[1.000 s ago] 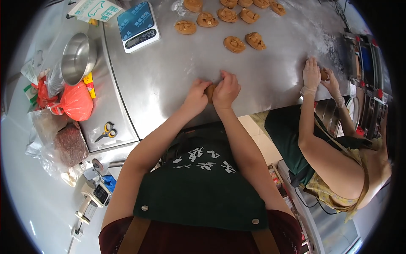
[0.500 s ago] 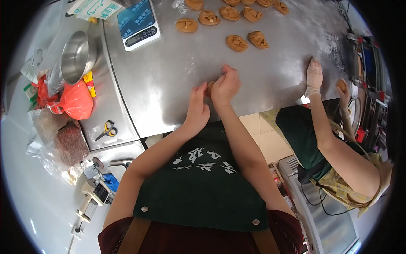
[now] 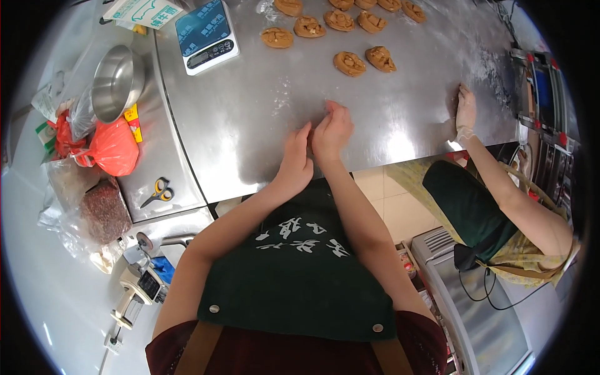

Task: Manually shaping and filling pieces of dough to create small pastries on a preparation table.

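Left hand [image 3: 295,156]: fingers nearly straight, just beside the right; I can't tell what it holds.
Right hand [image 3: 332,134]: fingers curled inward, palm hidden from me; its grip I can't tell either.
Dough pieces [image 3: 349,64]: brown, chunk-topped, on the steel table [image 3: 237,106], well beyond both hands.
Digital scale [image 3: 205,30]: left of the dough.
Steel bowl [image 3: 117,84]: farther left.

Glossy metal tbl [image 3: 237,112], bowl [image 3: 114,87] – smooth metal, apron [image 3: 300,287] – matt cloth, rough dough pcs [image 3: 349,64]

Bright glare on steel tabletop [image 3: 400,94], fisheye-bent edges
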`<state>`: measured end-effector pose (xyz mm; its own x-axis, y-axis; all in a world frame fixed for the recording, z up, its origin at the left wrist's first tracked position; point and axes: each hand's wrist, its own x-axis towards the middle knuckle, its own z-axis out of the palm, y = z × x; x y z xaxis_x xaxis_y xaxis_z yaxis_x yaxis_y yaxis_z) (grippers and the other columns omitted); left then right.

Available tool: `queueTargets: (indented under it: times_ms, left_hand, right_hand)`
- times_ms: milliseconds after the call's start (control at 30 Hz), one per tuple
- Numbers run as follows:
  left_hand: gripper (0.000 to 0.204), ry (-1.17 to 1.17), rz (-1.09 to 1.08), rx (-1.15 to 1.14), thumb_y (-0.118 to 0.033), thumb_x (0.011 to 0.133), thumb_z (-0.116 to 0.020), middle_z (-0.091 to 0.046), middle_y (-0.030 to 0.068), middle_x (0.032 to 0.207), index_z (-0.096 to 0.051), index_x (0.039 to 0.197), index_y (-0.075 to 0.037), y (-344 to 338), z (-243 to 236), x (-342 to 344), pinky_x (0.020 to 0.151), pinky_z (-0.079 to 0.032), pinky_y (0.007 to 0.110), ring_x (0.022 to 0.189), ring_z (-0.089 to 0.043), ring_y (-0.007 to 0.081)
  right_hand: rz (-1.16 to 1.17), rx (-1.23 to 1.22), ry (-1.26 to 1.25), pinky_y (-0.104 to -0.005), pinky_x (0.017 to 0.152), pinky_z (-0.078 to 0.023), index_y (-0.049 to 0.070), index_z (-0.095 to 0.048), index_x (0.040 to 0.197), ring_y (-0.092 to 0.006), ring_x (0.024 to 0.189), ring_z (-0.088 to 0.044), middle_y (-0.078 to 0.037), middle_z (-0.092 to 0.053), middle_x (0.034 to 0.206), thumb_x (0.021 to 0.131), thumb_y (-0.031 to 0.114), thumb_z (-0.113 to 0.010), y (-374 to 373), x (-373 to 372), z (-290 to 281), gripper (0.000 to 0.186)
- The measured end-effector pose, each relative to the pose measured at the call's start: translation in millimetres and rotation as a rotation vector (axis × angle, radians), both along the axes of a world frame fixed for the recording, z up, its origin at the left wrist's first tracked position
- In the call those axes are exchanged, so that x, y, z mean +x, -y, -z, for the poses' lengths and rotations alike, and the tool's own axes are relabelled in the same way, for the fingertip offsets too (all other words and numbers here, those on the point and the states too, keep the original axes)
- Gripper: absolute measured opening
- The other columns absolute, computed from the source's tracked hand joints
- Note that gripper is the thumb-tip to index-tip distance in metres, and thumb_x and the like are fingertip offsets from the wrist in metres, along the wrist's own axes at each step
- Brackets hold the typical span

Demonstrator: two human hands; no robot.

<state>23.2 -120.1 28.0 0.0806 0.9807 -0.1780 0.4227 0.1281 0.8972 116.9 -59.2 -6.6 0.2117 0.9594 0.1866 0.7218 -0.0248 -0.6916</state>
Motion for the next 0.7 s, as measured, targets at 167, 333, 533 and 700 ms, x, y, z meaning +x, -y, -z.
queueTargets:
  times_ms: [167, 333, 533, 700]
  left_hand:
    - [0.067, 0.036, -0.054, 0.022, 0.014, 0.07, -0.038, -0.04, 0.0214, 0.13, -0.03, 0.135, 0.001, -2.5, 21.7, -3.7, 0.103, -0.035, 0.039, 0.119, -0.043, 0.0335]
    - [0.066, 0.031, 0.118, -0.128, 0.013, 0.07, -0.038, -0.04, 0.0209, 0.129, -0.031, 0.134, 0.001, -14.5, 12.6, -5.7, 0.103, -0.034, 0.039, 0.122, -0.04, 0.0328]
    - [0.066, 0.102, 0.028, -0.004, 0.013, 0.07, -0.037, -0.038, 0.0198, 0.129, -0.029, 0.135, 0.002, -6.5, -6.2, -1.8, 0.105, -0.032, 0.04, 0.122, -0.04, 0.0323]
    - [0.07, 0.047, 0.013, 0.108, 0.014, 0.07, -0.037, -0.036, 0.0199, 0.13, -0.025, 0.138, 0.001, -6.8, -8.5, 0.0, 0.106, -0.031, 0.039, 0.123, -0.038, 0.0319]
  right_hand:
    - [0.007, -0.073, -0.005, -0.0416, 0.073, -0.037, 0.006, -0.057, 0.103, -0.0294, 0.087, -0.055, -0.01, -0.058, 0.095, 0.076, 0.001, -0.049, 10.8, 9.6, 2.6, 0.029]
    - [-0.017, -0.02, 0.078, -0.0412, 0.073, -0.037, 0.007, -0.057, 0.104, -0.0298, 0.089, -0.055, -0.011, -0.058, 0.096, 0.075, 0.002, -0.05, 12.7, 15.0, 14.3, 0.03]
    - [-0.087, 0.231, 0.073, -0.0399, 0.073, -0.038, 0.007, -0.056, 0.104, -0.0299, 0.088, -0.055, -0.01, -0.058, 0.098, 0.073, -0.001, -0.053, -10.4, 11.2, -7.7, 0.033]
    - [-0.047, 0.124, -0.042, -0.0399, 0.072, -0.038, 0.008, -0.058, 0.101, -0.0288, 0.086, -0.056, -0.009, -0.059, 0.094, 0.075, -0.002, -0.052, -26.6, 7.2, -15.3, 0.029]
